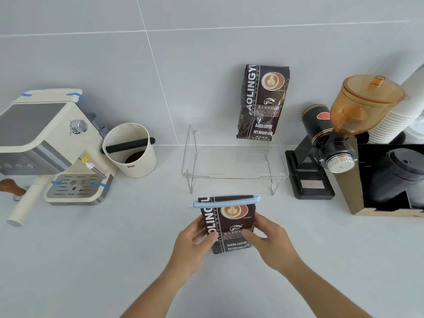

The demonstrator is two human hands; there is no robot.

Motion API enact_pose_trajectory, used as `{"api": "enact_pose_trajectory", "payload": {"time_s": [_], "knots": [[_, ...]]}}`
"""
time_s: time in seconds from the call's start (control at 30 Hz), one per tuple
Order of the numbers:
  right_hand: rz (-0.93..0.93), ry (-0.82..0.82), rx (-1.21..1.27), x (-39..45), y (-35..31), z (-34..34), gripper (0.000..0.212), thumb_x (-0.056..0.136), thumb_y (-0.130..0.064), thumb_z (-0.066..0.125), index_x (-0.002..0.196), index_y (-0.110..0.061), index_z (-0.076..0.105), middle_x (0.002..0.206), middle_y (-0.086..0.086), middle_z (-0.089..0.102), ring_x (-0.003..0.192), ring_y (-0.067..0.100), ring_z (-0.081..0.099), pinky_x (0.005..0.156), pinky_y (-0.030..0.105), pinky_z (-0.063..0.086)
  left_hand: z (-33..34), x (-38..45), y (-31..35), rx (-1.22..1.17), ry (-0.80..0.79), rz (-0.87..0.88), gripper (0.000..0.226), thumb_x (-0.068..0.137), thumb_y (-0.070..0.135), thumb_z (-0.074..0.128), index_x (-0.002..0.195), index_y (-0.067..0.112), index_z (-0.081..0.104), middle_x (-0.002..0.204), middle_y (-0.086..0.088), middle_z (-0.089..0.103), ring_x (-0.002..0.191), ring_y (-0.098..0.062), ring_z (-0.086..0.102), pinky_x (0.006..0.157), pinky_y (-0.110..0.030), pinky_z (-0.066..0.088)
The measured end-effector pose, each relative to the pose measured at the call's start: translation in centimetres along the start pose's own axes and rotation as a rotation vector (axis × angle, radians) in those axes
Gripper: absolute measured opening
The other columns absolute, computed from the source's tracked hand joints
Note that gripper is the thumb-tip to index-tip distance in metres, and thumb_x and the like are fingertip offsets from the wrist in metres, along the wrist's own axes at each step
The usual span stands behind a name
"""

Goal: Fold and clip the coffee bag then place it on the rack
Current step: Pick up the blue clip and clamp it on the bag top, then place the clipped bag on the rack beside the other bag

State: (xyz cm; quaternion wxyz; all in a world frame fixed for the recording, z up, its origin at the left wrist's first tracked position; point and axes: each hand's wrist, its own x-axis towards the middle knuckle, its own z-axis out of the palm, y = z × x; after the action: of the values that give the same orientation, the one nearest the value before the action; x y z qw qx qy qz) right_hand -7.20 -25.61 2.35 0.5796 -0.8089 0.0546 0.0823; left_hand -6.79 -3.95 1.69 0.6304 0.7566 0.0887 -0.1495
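We see the dark brown foil coffee bag (227, 226) standing upright on the pale grey counter (91, 260), just in front of the clear acrylic rack (234, 161); a long light-blue plastic clip (224, 202) runs across its folded top; the left hand (192, 242) and the right hand (271, 239) pinch the bag from either side, thumbs on its front; a second, unclipped brown bag (262, 102) seems to stand on the rack against the wall.

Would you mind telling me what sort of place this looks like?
Probably a coffee-making counter, perhaps a café or home bar: an espresso machine, a coffee grinder and stacked paper cups line a tiled wall.
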Motion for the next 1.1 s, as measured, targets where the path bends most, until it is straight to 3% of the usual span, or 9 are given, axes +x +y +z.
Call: {"api": "enact_pose_trajectory", "payload": {"time_s": [0.07,0.17,0.33,0.53,0.67,0.77,0.87,0.97,1.1], "knots": [[-0.006,0.007,-0.002,-0.1,-0.2,0.1,0.049,0.087,-0.006,0.066,0.125,-0.036,0.060,0.106,-0.031,0.070,0.103,-0.012,0.061,0.073,0.005,0.049,0.4,-0.1,-0.2,-0.017,0.035,0.006,0.043,0.084,0.006,0.069,0.126,0.010,0.059,0.119,-0.001,0.072,0.106,-0.006,0.068,0.087,-0.015,0.051],[-0.007,0.021,-0.026,-0.4,-0.5,0.3,0.043,0.089,-0.004,0.064,0.119,-0.034,0.064,0.098,-0.034,0.070,0.098,-0.011,0.062,0.073,0.000,0.044,0.8,-0.2,0.2,-0.023,0.054,0.002,0.039,0.084,0.002,0.068,0.122,0.007,0.062,0.113,-0.003,0.074,0.100,-0.008,0.070,0.081,-0.014,0.052],[-0.046,0.019,-0.039,-0.7,-3.4,-0.4,0.030,0.091,-0.005,0.063,0.107,-0.029,0.068,0.081,-0.036,0.069,0.077,-0.011,0.064,0.064,0.003,0.045,0.2,-1.1,2.9,-0.090,0.085,0.061,0.032,0.083,-0.001,0.067,0.114,0.009,0.067,0.099,0.006,0.078,0.092,-0.009,0.073,0.075,-0.013,0.053],[-0.167,0.022,-0.003,0.3,-10.0,-2.9,0.025,0.088,-0.011,0.067,0.101,-0.031,0.074,0.089,-0.023,0.077,0.095,-0.006,0.067,0.066,0.008,0.047,-2.0,-1.4,9.6,-0.144,0.115,0.229,0.033,0.080,0.001,0.071,0.111,0.013,0.069,0.098,0.002,0.079,0.092,-0.015,0.074,0.077,-0.021,0.057],[-0.238,0.031,-0.005,1.9,-14.1,-4.0,0.027,0.089,-0.016,0.067,0.098,-0.041,0.072,0.091,-0.023,0.076,0.097,-0.002,0.068,0.080,0.033,0.057,-3.2,-0.4,13.8,-0.164,0.131,0.338,0.032,0.080,0.001,0.071,0.109,0.014,0.070,0.097,0.003,0.079,0.091,-0.013,0.074,0.079,-0.022,0.058],[-0.295,0.056,0.002,3.4,-16.5,-4.4,0.030,0.089,-0.016,0.066,0.093,-0.045,0.072,0.090,-0.020,0.077,0.096,0.002,0.070,0.087,0.049,0.056,-3.8,0.9,16.4,-0.155,0.152,0.400,0.032,0.080,0.002,0.071,0.110,0.015,0.070,0.097,0.005,0.079,0.091,-0.012,0.074,0.077,-0.021,0.057],[-0.342,0.074,-0.007,5.1,-18.6,-4.9,0.026,0.088,-0.018,0.065,0.091,-0.043,0.072,0.089,-0.019,0.077,0.093,0.004,0.071,0.086,0.051,0.056,-4.2,2.6,18.5,-0.131,0.155,0.457,0.031,0.081,0.006,0.071,0.109,0.019,0.071,0.097,0.006,0.079,0.091,-0.013,0.074,0.078,-0.024,0.057],[-0.371,0.100,-0.037,7.2,-19.7,-5.3,0.022,0.089,-0.022,0.063,0.098,-0.040,0.071,0.091,-0.016,0.077,0.091,0.010,0.071,0.085,0.049,0.057,-4.5,4.6,20.1,-0.164,0.157,0.480,0.027,0.082,0.005,0.069,0.101,0.024,0.073,0.093,0.006,0.079,0.084,-0.010,0.074,0.069,-0.018,0.055],[-0.394,0.096,-0.063,10.4,-20.3,-5.0,0.036,0.093,-0.017,0.054,0.107,-0.048,0.065,0.096,-0.009,0.077,0.093,0.018,0.071,0.083,0.049,0.057,-4.2,8.1,20.9,-0.181,0.173,0.485,0.023,0.087,0.004,0.064,0.103,0.017,0.073,0.094,0.008,0.079,0.082,-0.007,0.072,0.069,-0.015,0.054]]}}
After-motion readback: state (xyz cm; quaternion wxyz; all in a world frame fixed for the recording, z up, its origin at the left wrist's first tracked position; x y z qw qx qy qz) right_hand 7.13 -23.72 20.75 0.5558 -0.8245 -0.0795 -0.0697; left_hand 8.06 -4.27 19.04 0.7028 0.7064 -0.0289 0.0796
